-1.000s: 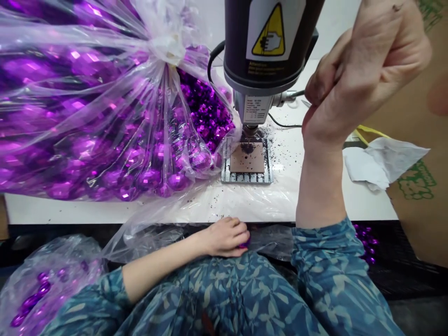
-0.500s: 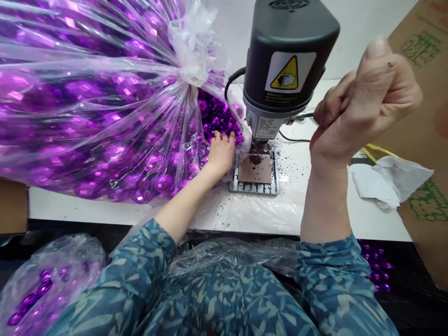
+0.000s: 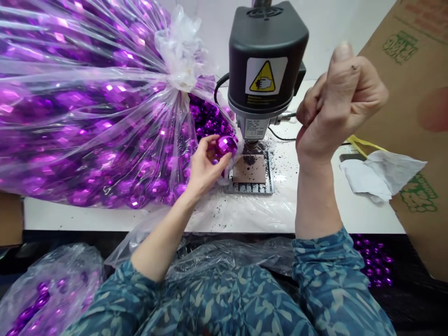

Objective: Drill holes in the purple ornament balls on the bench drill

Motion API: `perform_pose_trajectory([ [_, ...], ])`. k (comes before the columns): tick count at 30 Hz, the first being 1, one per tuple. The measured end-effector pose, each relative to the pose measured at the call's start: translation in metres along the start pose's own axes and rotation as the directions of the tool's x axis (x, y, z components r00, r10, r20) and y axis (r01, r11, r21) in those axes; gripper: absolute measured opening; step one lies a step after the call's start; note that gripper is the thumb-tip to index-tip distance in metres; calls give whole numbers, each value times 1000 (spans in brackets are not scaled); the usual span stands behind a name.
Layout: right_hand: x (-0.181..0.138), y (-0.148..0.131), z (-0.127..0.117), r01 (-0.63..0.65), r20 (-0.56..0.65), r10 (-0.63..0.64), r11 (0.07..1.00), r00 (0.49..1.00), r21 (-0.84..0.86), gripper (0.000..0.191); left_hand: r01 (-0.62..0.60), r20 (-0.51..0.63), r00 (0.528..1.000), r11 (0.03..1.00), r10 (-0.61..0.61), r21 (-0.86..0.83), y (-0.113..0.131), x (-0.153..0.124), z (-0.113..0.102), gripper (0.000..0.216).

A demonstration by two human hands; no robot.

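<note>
A shiny purple faceted ball (image 3: 227,145) is pinched between the thumb and fingers of my left hand (image 3: 205,165). That hand is beside the opening of a large clear bag (image 3: 182,60), where more purple pieces (image 3: 206,116) show. My right hand (image 3: 341,105) is raised and closed around the lever (image 3: 290,115) of a small drill press (image 3: 268,60); most of the lever is hidden by the fist. Below the drill head, a brown square board (image 3: 250,170) lies on the metal base plate (image 3: 252,189), with dark shavings on top.
Dark shavings dot the white table (image 3: 280,219) around the base. White paper (image 3: 381,175) lies at right, before a cardboard box (image 3: 378,88). A black cable (image 3: 280,136) runs behind the press. A second clear bag (image 3: 52,284) with purple balls sits low on the left.
My left hand has come back from the bag's opening toward me and now holds a purple ball. My right hand stays closed on the lever. The view has shifted slightly.
</note>
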State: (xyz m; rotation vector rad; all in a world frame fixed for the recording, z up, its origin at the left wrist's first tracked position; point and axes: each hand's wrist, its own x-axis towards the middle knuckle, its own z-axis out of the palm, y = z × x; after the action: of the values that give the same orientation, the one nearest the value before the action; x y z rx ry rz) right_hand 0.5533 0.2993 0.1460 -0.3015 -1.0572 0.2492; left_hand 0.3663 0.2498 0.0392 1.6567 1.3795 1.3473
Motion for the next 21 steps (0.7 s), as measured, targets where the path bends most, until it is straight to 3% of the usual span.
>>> perform_pose_trajectory([
  [2, -1, 0, 1, -2, -2, 2, 1000, 1000, 11, 56, 185, 163, 977, 919, -134, -349, -2, -21, 9, 45],
  [4, -2, 1, 1, -1, -6, 1, 1000, 1000, -3, 54, 424, 357, 897, 735, -261, -529, -7, -35, 22, 38],
  [6, -3, 1, 2, 15, -9, -15, 1000, 1000, -28, 54, 601, 481, 798, 543, -364, -586, -14, -42, 34, 35],
  [8, -3, 0, 3, 19, -18, -21, 998, 1000, -65, 56, 687, 534, 725, 391, -435, -613, -20, -44, 42, 34],
  [11, -3, 1, 3, 35, -10, -36, 995, 999, -98, 59, 725, 577, 678, 289, -455, -625, -26, -42, 49, 36],
  [14, -2, 2, 2, 43, 3, -43, 985, 999, -164, 61, 691, 529, 716, 361, -455, -626, -35, -40, 55, 39],
  [18, -2, 2, 1, 22, 8, -21, 986, 1000, -165, 63, 436, 166, 885, 654, -434, -618, -56, -32, 64, 60],
  [21, -3, 1, 0, 5, 9, -4, 997, 1000, -80, 61, 263, -14, 946, 790, -325, -554, -71, -21, 67, 63],
])
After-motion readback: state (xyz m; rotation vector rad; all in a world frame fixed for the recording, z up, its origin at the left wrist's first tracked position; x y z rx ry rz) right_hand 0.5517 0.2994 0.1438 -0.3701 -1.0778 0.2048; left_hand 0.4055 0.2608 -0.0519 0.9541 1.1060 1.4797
